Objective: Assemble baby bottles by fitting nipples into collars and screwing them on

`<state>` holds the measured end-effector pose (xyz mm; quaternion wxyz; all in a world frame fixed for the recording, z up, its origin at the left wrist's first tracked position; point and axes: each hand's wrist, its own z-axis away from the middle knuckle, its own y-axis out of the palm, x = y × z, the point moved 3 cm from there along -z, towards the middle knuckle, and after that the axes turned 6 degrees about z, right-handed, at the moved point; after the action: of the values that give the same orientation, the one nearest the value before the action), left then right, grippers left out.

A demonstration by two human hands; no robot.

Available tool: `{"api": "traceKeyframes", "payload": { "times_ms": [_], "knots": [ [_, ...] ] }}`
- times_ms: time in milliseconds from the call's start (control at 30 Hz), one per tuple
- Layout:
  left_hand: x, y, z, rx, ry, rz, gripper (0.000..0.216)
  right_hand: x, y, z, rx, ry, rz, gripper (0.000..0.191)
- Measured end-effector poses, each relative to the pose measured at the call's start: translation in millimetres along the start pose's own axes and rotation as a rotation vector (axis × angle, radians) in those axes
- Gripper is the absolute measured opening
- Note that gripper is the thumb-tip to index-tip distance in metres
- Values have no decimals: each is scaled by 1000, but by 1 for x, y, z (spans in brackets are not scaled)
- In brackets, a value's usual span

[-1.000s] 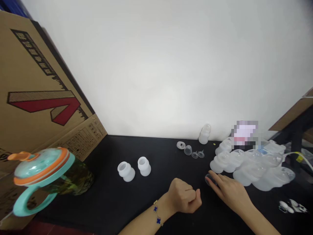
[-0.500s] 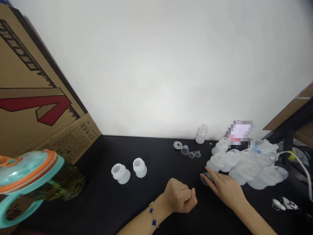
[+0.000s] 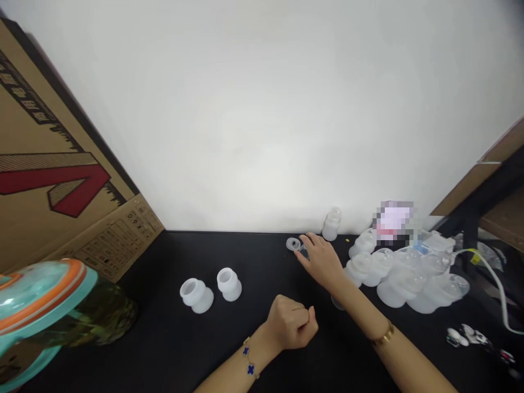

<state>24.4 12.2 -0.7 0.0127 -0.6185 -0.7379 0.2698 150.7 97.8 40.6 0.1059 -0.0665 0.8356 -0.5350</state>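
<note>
My left hand (image 3: 291, 326) rests on the black table (image 3: 254, 256) near the front, curled into a fist; nothing shows in it. My right hand (image 3: 321, 259) reaches across to the back of the table, fingers spread flat over small clear round parts beside a grey ring-shaped part (image 3: 292, 244). A small white bottle (image 3: 331, 224) stands just behind the hand against the wall. A clear round piece (image 3: 338, 303) lies under my right forearm. Two white squat bottle bodies (image 3: 196, 295) (image 3: 228, 283) stand to the left.
A pile of clear plastic bottles (image 3: 405, 273) fills the right side. A teal and orange lidded jug (image 3: 49, 305) lies at the left edge, with a large cardboard box (image 3: 57, 174) behind it. A cable (image 3: 493, 273) and small white parts (image 3: 460, 335) sit at far right.
My right hand has left the clear piece near the bottle pile and moved up and left to the small parts at the back. The left fist stays put.
</note>
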Motion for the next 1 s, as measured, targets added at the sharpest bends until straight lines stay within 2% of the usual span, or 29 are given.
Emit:
{"api": "traceKeyframes", "payload": {
  "times_ms": [133, 333, 600, 1000],
  "knots": [
    [2, -1, -1, 6, -25, -10, 44, 10, 27, -28, 298, 59, 5, 51],
    [5, 0, -1, 19, -69, -14, 44, 15, 57, -49, 453, 67, -19, 55],
    [10, 3, 2, 51, -105, -13, 44, 19, 65, -58, 506, 43, -76, 26],
    [12, 1, 1, 46, -99, -20, 43, 40, 48, -45, 464, -115, -294, 39]
  ]
}}
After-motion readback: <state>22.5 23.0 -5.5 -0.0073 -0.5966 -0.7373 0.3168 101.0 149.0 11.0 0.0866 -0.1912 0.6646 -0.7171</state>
